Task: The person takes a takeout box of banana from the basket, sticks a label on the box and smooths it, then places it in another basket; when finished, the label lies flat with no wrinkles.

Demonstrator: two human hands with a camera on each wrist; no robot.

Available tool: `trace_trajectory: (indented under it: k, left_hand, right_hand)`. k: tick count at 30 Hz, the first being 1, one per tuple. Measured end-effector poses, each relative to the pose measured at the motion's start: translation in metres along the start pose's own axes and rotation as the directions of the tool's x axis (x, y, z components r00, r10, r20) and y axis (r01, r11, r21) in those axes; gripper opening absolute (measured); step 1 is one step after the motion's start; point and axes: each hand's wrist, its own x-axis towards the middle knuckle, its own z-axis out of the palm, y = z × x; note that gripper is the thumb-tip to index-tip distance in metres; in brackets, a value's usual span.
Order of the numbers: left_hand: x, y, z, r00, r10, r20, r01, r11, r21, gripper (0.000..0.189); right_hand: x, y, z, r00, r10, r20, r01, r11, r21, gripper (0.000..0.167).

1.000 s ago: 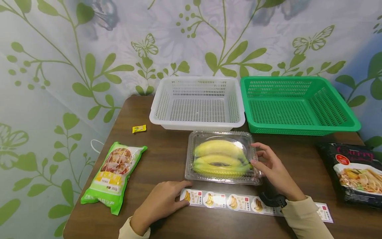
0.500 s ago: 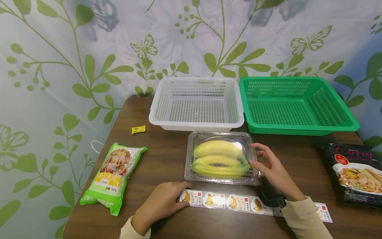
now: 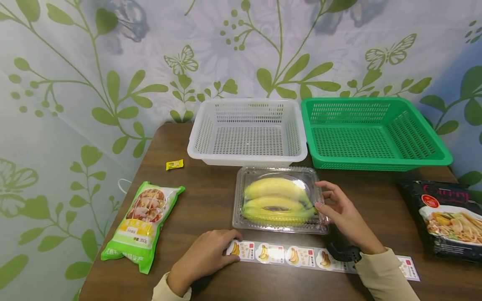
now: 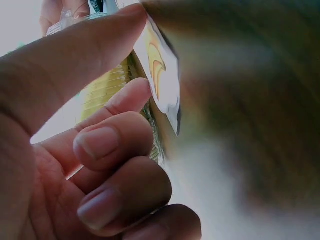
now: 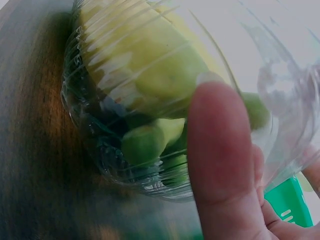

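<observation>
A clear plastic clamshell container (image 3: 241, 221) with several yellow-green bananas (image 3: 276, 188) inside lies mid-table. My right hand (image 3: 344, 215) holds its right side, thumb at the near part and fingers farther back; in the right wrist view the thumb (image 5: 220, 155) lies against the ribbed plastic. In front of the box runs a strip of banana stickers (image 3: 278, 253), partly hidden under the right wrist. My left hand (image 3: 207, 253) grips the strip's left end between thumb and index finger; the left wrist view shows both fingertips at its edges and the other fingers curled.
Behind the container stand a white basket (image 3: 246, 159) and a green basket (image 3: 376, 162), side by side. A green-and-white food bag (image 3: 144, 219) and a small yellow packet (image 3: 175, 164) lie left. A black noodle packet (image 3: 448, 217) lies at right. A patterned cloth (image 3: 233, 50) hangs behind.
</observation>
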Motion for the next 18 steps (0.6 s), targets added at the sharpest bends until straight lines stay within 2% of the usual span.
trace_trajectory:
  k: [18]
  left_hand:
    - [0.0000,0.0000,0.0017,1.000,0.027,-0.016,-0.027,0.999,-0.016,0.031]
  right_hand:
    - [-0.0009,0.0015,0.0001,1.000,0.030,0.010,-0.030,1.000,-0.007,0.054]
